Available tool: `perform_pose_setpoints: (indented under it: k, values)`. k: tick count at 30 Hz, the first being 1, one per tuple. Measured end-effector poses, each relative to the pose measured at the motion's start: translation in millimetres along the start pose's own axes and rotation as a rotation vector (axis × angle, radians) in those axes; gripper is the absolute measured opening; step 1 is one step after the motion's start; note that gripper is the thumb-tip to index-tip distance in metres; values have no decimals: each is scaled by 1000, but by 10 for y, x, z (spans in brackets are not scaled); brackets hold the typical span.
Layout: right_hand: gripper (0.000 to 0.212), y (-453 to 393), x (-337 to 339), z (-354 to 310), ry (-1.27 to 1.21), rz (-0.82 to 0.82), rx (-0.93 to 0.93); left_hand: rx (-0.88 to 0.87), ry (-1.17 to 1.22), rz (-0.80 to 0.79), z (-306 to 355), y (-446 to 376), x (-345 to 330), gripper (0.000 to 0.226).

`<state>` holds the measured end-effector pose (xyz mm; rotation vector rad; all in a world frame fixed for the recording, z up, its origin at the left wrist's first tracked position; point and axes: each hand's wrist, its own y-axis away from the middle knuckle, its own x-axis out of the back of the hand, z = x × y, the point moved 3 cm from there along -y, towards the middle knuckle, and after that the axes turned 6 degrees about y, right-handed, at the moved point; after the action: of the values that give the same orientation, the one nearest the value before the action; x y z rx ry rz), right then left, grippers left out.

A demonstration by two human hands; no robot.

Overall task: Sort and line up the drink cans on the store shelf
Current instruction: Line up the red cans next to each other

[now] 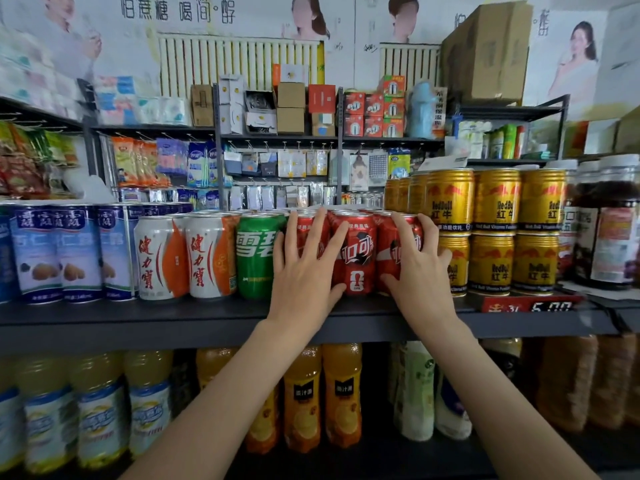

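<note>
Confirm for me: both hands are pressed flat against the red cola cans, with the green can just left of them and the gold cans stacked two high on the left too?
Not quite. The head view shows the gold cans, stacked two high, right of the red cola cans, not left. The rest holds: the left hand and right hand press flat on them, with the green can just left.

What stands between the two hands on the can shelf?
In the head view, one red cola can stands between the left hand and right hand.

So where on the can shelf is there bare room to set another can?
Only the bare front lip of the shelf, before the white cans and green can. The row is packed from the blue cans to the gold cans; both hands cover the red cans.
</note>
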<state>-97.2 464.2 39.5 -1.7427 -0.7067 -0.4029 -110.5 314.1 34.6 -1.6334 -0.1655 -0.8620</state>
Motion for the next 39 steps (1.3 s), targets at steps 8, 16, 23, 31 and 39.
perform_pose_setpoints:
  k: [8, 16, 23, 31, 39]
  values:
    - [73, -75, 469, 561, -297, 180, -57, -114, 229, 172, 530, -181, 110, 70]
    - [62, -247, 744, 1408, -232, 146, -133, -16, 313, 190, 1071, -465, -141, 74]
    - [58, -494, 590, 1573, -202, 76, -84, 245, 255, 25, 1242, -857, -318, 90]
    - [52, -587, 465, 1583, -266, 82, -142, 414, 375, -118, 1242, -1075, -308, 93]
    - [52, -591, 487, 1536, -265, 79, -133, 457, 250, 37, 1338, -1099, -356, 89]
